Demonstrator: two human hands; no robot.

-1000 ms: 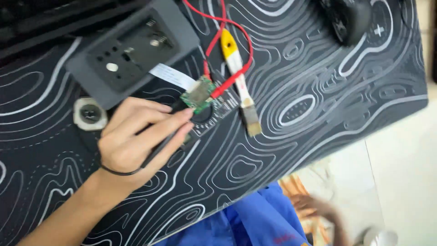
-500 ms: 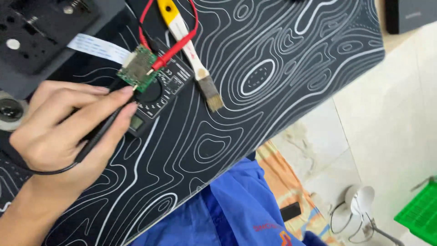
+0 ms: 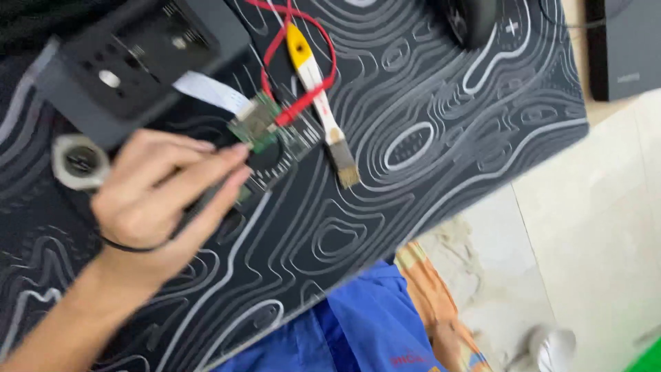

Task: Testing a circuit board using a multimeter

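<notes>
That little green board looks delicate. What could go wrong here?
The left hand presses a dark tool at the small green circuit board; a slip might scratch it. The white ribbon cable joining it to the dark grey housing could tear if the board shifts. The red wire lying across the board might snag.

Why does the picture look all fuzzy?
Head view: motion blur smears everything; the hand, green board and brush have soft edges; the white shape on the floor is too blurred to tell; lighting is even, no harsh glare.
</notes>
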